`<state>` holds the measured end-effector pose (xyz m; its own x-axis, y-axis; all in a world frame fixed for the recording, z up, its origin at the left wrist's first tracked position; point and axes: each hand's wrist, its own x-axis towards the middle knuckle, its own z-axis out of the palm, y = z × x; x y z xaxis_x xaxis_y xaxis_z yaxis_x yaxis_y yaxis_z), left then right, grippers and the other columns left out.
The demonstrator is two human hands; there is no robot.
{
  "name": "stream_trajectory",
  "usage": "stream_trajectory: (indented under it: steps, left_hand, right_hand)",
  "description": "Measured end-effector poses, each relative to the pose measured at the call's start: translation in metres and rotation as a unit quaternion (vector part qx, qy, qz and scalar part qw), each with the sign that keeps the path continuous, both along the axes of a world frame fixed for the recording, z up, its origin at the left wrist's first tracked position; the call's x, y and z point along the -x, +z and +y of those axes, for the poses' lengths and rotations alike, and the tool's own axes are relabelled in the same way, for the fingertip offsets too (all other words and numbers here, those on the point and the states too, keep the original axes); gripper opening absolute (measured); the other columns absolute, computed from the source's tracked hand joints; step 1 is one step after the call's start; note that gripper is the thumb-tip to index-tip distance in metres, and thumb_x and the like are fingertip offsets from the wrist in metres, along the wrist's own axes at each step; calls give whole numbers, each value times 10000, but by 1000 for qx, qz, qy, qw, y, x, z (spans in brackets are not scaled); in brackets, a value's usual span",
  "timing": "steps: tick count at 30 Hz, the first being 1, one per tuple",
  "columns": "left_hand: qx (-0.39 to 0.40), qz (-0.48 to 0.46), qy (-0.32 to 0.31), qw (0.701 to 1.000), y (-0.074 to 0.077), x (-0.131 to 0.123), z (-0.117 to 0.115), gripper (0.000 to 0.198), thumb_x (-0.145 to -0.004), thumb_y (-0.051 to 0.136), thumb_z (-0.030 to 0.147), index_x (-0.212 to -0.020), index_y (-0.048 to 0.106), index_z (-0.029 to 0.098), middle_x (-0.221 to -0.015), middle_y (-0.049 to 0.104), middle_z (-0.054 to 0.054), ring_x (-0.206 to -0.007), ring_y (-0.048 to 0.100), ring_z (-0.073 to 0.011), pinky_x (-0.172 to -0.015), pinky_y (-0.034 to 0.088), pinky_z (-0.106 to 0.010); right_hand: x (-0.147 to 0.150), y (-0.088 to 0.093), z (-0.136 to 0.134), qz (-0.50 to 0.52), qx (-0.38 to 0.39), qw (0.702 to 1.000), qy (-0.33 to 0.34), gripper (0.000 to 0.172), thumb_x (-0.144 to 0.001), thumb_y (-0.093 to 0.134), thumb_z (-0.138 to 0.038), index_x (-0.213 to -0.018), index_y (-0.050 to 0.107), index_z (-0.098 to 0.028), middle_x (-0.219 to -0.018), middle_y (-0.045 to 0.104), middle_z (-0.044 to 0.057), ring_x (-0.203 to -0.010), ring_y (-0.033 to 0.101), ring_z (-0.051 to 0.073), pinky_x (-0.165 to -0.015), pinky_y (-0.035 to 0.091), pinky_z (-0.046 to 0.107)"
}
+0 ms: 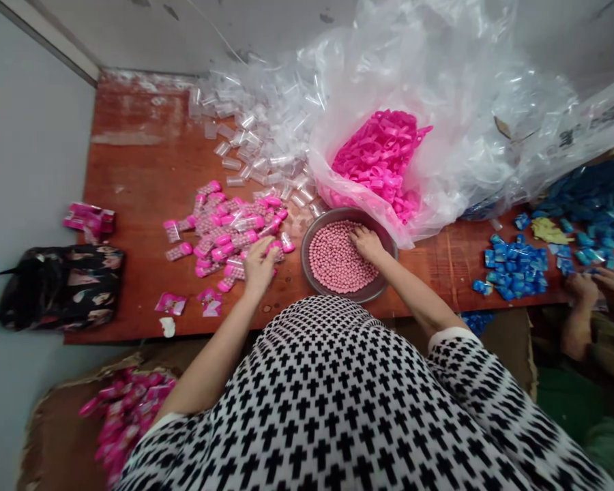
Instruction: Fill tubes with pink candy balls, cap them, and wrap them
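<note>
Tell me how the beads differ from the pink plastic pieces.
The beads are small and round; the pink plastic pieces look larger and irregular. The beads are paler, the pieces brighter. The beads sit in a dark bowl, touched by the right hand; the pieces lie in an open plastic bag. Both are pink and heaped loosely.

A white top (327,395) patterned with black crosses, its sleeves (484,375) edged plain white.

Bowl (381,228): round, grey, upright. Pink beads (332,262): small, round, loose, massed inside the bowl. Capped containers (222,228): clear, pink-capped, pink beads visible within; heaped left of the bowl, lying at mixed angles, nearest ones just beside it.
</note>
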<state>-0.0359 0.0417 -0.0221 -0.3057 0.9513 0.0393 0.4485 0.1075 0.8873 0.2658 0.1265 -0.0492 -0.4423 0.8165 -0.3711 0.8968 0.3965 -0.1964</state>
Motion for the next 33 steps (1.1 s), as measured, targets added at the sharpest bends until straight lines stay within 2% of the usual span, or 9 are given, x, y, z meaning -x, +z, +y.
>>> stream_trajectory:
  steps: [7, 11, 16, 19, 23, 25, 28, 30, 33]
  left_hand:
    - [87, -77, -146, 982, -7, -63, -24, 285, -792, 581, 366, -979, 693, 181, -1032, 700, -83, -957, 640, -207, -907, 477, -391]
    - [82, -65, -135, 985, -1, -66, -23, 254, -803, 571, 348, -957, 699, 193, -1016, 705, -73, -947, 645, -202, -896, 482, -375]
    - [61, -27, -105, 992, 2, -57, -25, 255, -826, 545, 320, -991, 685, 186, -1038, 695, -77, -979, 631, -198, -914, 470, -371]
    - [63, -15, -109, 992, 0, -57, -25, 270, -836, 534, 299, -1044, 665, 188, -1075, 680, -80, -1004, 621, -199, -912, 472, -366]
    - [76, -21, -144, 987, -8, -73, -16, 381, -794, 594, 265, -1164, 604, 175, -1163, 639, -106, -1038, 608, -216, -921, 469, -370]
    - [84, -46, -164, 982, -11, -84, -9, 389, -787, 604, 267, -1162, 607, 160, -1165, 640, -116, -1032, 609, -228, -933, 461, -393]
    - [114, -126, -168, 971, -12, -98, 0, 342, -799, 582, 277, -1100, 642, 127, -1108, 669, -117, -993, 624, -235, -923, 468, -422]
    - [142, -202, -169, 954, -10, -102, 4, 389, -783, 594, 302, -1118, 633, 108, -1103, 670, -120, -948, 640, -237, -874, 501, -429]
    - [174, -293, -198, 919, -9, -103, 6, 500, -725, 650, 372, -1144, 624, 101, -1113, 664, -121, -876, 657, -234, -798, 538, -430]
  right_hand:
    - [-8, -2, -2, -26, 14, 999, -24, 311, -924, 337, -231, -1139, 527, -109, -1156, 568, 197, -1090, 454, 274, -873, 409, 361]
    - [14, -13, -4, 23, 34, 999, -23, 307, -921, 315, -194, -1067, 559, -78, -1139, 565, 237, -1120, 431, 286, -890, 390, 375]
    - [59, -37, -16, 144, 91, 985, -14, 181, -844, 431, -120, -919, 596, -124, -1011, 636, 147, -983, 528, 208, -887, 385, 309]
    - [63, -39, -26, 217, 106, 969, -53, 138, -825, 456, -161, -902, 567, -131, -930, 639, 96, -873, 561, 176, -815, 426, 293]
    - [48, -23, -41, 321, 123, 934, -99, 177, -803, 511, -277, -936, 507, -161, -898, 616, 28, -816, 582, 138, -743, 474, 265]
    - [41, -11, -49, 427, 163, 878, -141, 203, -772, 558, -317, -912, 496, -184, -866, 604, 2, -796, 591, 133, -742, 492, 275]
    - [32, 8, -56, 564, 219, 771, -201, 272, -720, 639, -332, -924, 506, -210, -849, 596, -14, -780, 604, 137, -755, 512, 304]
    - [25, 22, -57, 569, 198, 773, -200, 376, -711, 673, -319, -1037, 511, -227, -920, 605, 3, -817, 611, 145, -768, 513, 309]
    - [12, 42, -51, 521, 118, 837, -117, 416, -766, 651, -312, -1152, 517, -232, -1057, 613, 48, -944, 602, 170, -847, 484, 325]
